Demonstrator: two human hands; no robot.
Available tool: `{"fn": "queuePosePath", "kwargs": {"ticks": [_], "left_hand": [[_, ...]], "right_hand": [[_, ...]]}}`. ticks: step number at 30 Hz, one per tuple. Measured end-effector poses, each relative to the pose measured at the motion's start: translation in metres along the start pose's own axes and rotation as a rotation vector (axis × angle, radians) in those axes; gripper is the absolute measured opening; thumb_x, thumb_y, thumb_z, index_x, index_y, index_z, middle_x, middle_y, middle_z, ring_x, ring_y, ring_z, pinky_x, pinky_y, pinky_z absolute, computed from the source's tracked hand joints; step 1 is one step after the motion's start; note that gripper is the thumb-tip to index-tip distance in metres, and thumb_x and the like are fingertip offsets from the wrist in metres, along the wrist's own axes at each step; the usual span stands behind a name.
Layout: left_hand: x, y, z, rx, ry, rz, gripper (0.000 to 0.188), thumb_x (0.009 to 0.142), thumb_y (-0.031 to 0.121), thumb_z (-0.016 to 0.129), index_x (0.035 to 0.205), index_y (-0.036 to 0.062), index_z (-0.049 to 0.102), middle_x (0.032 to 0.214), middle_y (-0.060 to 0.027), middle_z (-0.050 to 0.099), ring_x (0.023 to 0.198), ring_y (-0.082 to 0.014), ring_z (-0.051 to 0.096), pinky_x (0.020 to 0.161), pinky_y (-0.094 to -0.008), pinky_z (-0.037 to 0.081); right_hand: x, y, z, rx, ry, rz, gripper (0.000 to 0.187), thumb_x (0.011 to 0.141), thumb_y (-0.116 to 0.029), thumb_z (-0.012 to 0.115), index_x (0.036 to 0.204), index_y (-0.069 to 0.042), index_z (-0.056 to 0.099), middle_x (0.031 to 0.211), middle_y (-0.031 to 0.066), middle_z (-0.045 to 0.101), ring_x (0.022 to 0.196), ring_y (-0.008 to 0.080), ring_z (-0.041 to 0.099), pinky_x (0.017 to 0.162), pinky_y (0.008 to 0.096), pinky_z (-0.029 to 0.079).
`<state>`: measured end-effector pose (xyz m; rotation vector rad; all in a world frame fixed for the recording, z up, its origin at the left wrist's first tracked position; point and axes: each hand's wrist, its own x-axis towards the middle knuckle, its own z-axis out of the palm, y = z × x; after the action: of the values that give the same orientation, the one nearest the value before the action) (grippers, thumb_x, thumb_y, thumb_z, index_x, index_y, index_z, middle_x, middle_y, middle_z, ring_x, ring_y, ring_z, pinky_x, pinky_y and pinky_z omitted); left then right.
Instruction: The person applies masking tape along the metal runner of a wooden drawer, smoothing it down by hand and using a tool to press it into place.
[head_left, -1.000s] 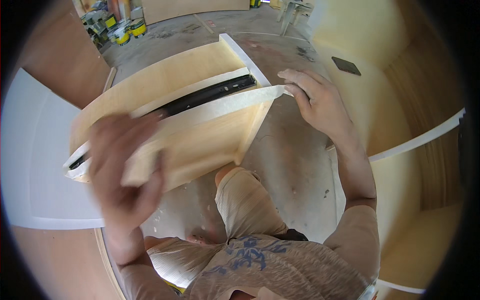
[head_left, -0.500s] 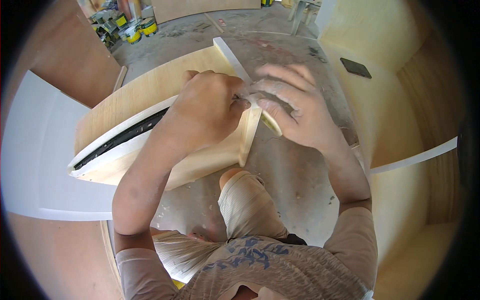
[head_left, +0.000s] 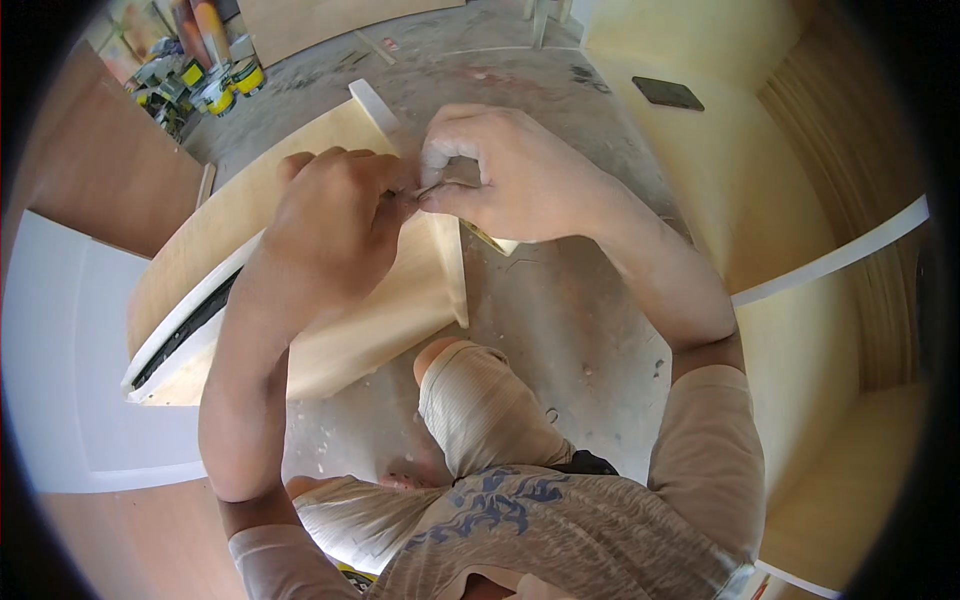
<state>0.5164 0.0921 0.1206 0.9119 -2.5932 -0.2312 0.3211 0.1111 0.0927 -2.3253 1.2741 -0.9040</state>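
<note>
Both hands meet at upper centre of the frame, over the top edge of a pale plywood drawer box (head_left: 370,300). Left hand (head_left: 335,215) is curled tight, thumb and forefinger pinched toward the right hand. Right hand (head_left: 515,175) is likewise curled, fingertips pinching something small and thin between the two hands; it looks like a sliver or strip (head_left: 432,188), but it is too small to identify. Neither hand is spread wide; both are narrowed to a fine pinch, which suits work on a small part rather than carrying the box.

The drawer box sits tilted, running from left of centre up toward the hands, its lower end near the bent knee (head_left: 470,390). Propped this way, the working edge probably comes up close to the hands. A black metal slide rail (head_left: 185,335) runs along its white-edged side at left.

Floor (head_left: 580,330) is bare concrete, dusty, with scattered chips. A white panel (head_left: 70,380) lies at far left, and yellow-lidded cans (head_left: 230,85) stand upper left. A dark flat square (head_left: 668,93) rests on the pale board at upper right.
</note>
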Motion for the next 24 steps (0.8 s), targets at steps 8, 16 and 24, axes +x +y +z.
{"fn": "queuePosePath", "kwargs": {"ticks": [8, 16, 24], "left_hand": [[0.003, -0.007, -0.002, -0.157, -0.036, -0.115, 0.018, 0.081, 0.009, 0.064, 0.092, -0.004, 0.068, 0.077, -0.0166, 0.065, 0.069, -0.0266, 0.06, 0.07, -0.036, 0.047], [0.0, -0.012, 0.0, -0.216, -0.053, -0.221, 0.018, 0.083, 0.009, 0.062, 0.094, -0.0045, 0.068, 0.081, -0.0166, 0.067, 0.071, -0.0228, 0.063, 0.07, -0.0316, 0.049], [-0.003, -0.014, 0.005, -0.141, 0.05, -0.101, 0.013, 0.08, 0.004, 0.063, 0.091, -0.0018, 0.069, 0.083, -0.0163, 0.069, 0.075, -0.0245, 0.067, 0.07, -0.0321, 0.051]], "right_hand": [[-0.014, 0.007, 0.03, -0.395, 0.429, -0.511, 0.013, 0.073, -0.007, 0.066, 0.086, -0.005, 0.061, 0.098, 0.0059, 0.057, 0.09, 0.027, 0.053, 0.079, 0.0394, 0.044], [-0.037, 0.008, 0.036, -0.315, 0.563, -0.441, 0.016, 0.078, 0.001, 0.063, 0.092, -0.004, 0.06, 0.101, 0.0111, 0.059, 0.09, 0.0274, 0.056, 0.078, 0.037, 0.046], [-0.092, 0.053, -0.051, -0.222, 0.962, 0.396, 0.023, 0.09, -0.008, 0.064, 0.11, -0.001, 0.056, 0.099, 0.0077, 0.061, 0.083, 0.0123, 0.059, 0.072, 0.025, 0.048]]}}
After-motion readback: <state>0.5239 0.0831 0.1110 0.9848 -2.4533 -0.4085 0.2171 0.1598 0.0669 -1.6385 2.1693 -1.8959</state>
